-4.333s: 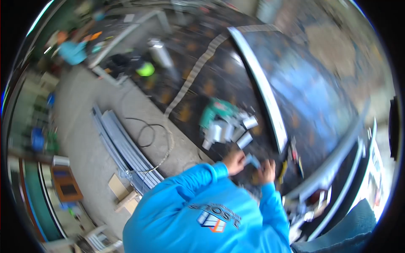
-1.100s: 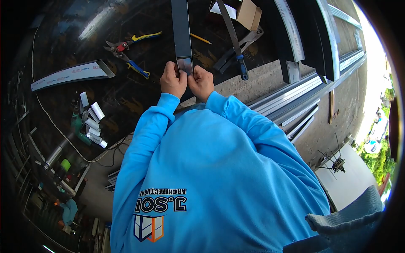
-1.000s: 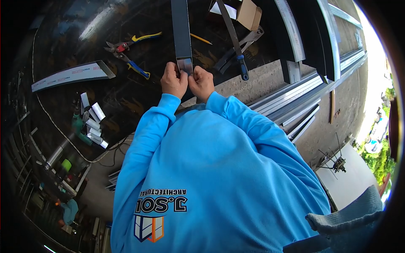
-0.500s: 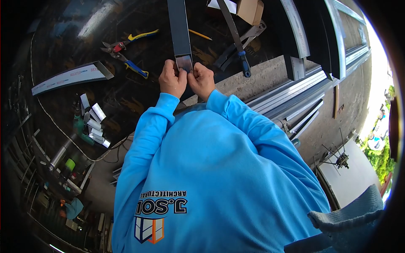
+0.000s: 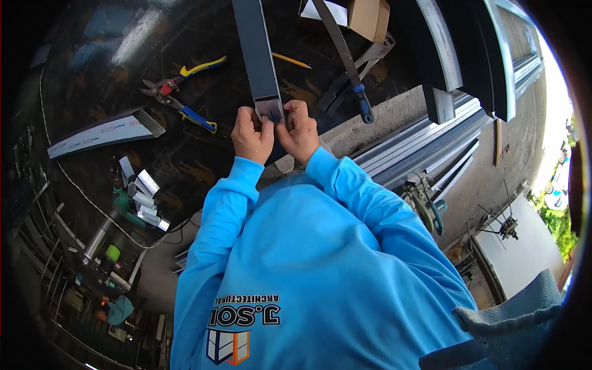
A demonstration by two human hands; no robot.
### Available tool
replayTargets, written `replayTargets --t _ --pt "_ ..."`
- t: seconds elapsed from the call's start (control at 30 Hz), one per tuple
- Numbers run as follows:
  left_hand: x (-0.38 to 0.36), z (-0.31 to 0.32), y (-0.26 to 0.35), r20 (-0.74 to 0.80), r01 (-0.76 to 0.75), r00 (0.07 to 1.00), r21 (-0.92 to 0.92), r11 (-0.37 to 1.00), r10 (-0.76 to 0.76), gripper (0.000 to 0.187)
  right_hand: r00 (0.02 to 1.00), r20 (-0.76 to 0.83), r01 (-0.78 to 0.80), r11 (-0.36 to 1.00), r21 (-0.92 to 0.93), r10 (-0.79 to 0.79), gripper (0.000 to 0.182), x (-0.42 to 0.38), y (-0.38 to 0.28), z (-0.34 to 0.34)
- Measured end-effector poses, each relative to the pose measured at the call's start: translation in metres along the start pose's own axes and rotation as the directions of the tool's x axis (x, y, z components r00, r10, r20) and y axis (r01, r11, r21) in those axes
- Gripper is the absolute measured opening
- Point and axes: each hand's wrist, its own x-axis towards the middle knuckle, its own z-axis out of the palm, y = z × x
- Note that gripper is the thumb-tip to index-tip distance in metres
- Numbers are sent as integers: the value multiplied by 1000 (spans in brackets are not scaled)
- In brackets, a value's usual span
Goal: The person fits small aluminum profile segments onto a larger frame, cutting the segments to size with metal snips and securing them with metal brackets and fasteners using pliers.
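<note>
A long dark grey metal profile [image 5: 253,49] runs from the top edge down to both hands. Its near end shows a bare silvery piece [image 5: 269,110]. My left hand [image 5: 253,132] is closed, fingers and thumb pinching the left side of that end. On the right side, my right hand [image 5: 298,129] is closed on the same end, its thumb close to the other one. The fingertips partly hide the silvery piece. A yellow pencil [image 5: 291,60] lies just right of the profile.
Left are snips [image 5: 166,88], a white-filmed profile [image 5: 105,132], small metal pieces [image 5: 145,191] and a green tool [image 5: 119,200]. Right are a blue-handled file [image 5: 362,102], an open cardboard box [image 5: 365,17] and stacked profiles [image 5: 419,139]. A person [image 5: 119,309] is at lower left.
The view has shifted, so most things sit slightly lower in it. The profile's near end and both hands appear a little lower, with the grip kept.
</note>
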Motion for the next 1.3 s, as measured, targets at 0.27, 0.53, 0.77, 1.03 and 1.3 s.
replayTargets --t 0.27,0.53,0.77,1.03,1.3 --pt "4 2 0 0 -2 1000 -136 991 2 27 998 50 -33 997 -71 37 36 -1 -5 -2" --pt "4 -10 -12 122 21 992 -148 989 -3 34 982 172 105 986 -130 -81 39 15 -15 -7" --pt "4 -3 -14 27 -97 994 -157 983 102 31 985 144 -80 991 -110 96 45 13 -19 1" --pt "5 -3 -17 43 -117 991 -186 976 127 31 991 101 -74 988 -134 88 55 16 -21 7" --pt "3 0 -21 37 -97 994 -207 974 107 30 975 116 -177 980 -94 187 54 16 -26 7"
